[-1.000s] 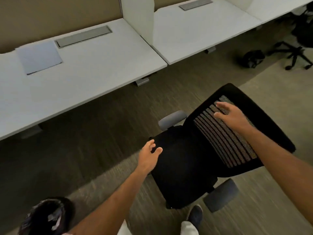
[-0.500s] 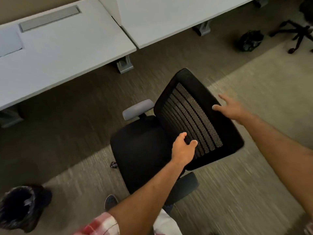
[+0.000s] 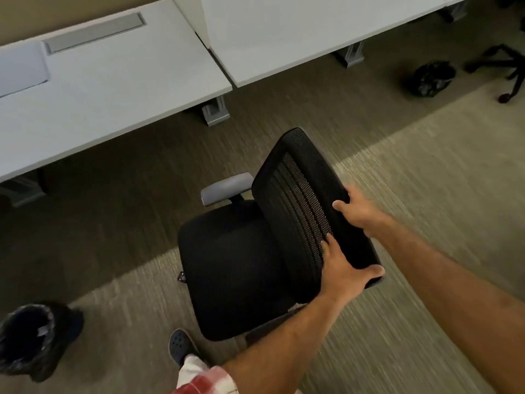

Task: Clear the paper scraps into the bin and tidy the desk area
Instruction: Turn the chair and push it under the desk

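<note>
A black office chair (image 3: pixel 233 265) with a mesh backrest (image 3: pixel 301 200) and grey armrests stands on the carpet in front of the white desk (image 3: pixel 119 89). My left hand (image 3: pixel 345 270) grips the lower edge of the backrest, thumb wrapped around its back. My right hand (image 3: pixel 359 210) holds the backrest's right edge higher up. A black lined bin (image 3: pixel 31 336) stands on the floor at the lower left. A pale sheet of paper (image 3: pixel 21 68) lies at the desk's far left.
A second white desk (image 3: pixel 298 32) adjoins on the right behind a divider. Another black bin bag (image 3: pixel 430 78) and the wheeled base of another chair (image 3: pixel 502 66) sit at the upper right. My shoe (image 3: pixel 180 346) is just below the chair seat.
Both hands have closed on the backrest; the left hand moved from the seat area up to its lower edge. The chair has turned, and the view has shifted.
</note>
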Demonstrator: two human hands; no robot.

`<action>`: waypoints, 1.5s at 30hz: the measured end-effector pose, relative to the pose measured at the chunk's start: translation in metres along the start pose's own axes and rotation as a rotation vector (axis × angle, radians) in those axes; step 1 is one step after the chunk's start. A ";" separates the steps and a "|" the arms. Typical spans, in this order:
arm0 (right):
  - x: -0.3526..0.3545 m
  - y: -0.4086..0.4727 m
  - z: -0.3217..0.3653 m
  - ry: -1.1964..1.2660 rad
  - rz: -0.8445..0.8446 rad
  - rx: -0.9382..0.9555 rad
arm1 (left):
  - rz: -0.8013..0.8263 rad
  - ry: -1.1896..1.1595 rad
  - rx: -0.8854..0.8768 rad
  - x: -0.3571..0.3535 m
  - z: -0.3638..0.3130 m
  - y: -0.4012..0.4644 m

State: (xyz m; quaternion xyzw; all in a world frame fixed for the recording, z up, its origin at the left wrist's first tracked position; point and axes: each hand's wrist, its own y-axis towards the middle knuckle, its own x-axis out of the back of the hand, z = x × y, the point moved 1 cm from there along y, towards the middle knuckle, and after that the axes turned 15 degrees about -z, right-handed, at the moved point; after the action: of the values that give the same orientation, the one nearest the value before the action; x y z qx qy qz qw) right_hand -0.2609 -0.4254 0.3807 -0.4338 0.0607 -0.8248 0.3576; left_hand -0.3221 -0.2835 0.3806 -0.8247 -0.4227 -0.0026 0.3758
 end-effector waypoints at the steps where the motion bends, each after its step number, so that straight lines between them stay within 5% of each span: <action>1: -0.005 -0.002 0.000 0.012 0.001 -0.022 | -0.012 0.012 0.006 0.002 0.002 0.001; 14: -0.086 -0.047 0.039 -0.064 0.057 -0.057 | -0.143 0.180 0.031 0.075 0.045 0.017; 23: -0.126 -0.090 0.089 -0.234 0.342 0.019 | -0.129 0.268 0.021 0.175 0.102 0.003; 29: -0.159 -0.081 0.142 -0.451 -0.090 0.528 | -0.060 0.327 -0.018 0.261 0.149 -0.006; 33: -0.208 -0.078 0.176 -0.689 0.053 1.058 | -0.023 0.403 -0.037 0.324 0.178 -0.013; 36: -0.240 -0.086 0.193 -0.756 0.190 1.114 | 0.015 0.419 -0.026 0.374 0.202 -0.017; 45: -0.339 -0.134 0.244 -0.704 0.057 1.071 | -0.027 0.476 -0.042 0.534 0.274 -0.030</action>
State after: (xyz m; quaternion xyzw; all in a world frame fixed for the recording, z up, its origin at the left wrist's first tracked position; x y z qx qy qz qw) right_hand -0.0227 -0.0577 0.3578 -0.4379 -0.4693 -0.5393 0.5452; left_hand -0.0855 0.2693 0.3744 -0.8028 -0.3329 -0.2109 0.4475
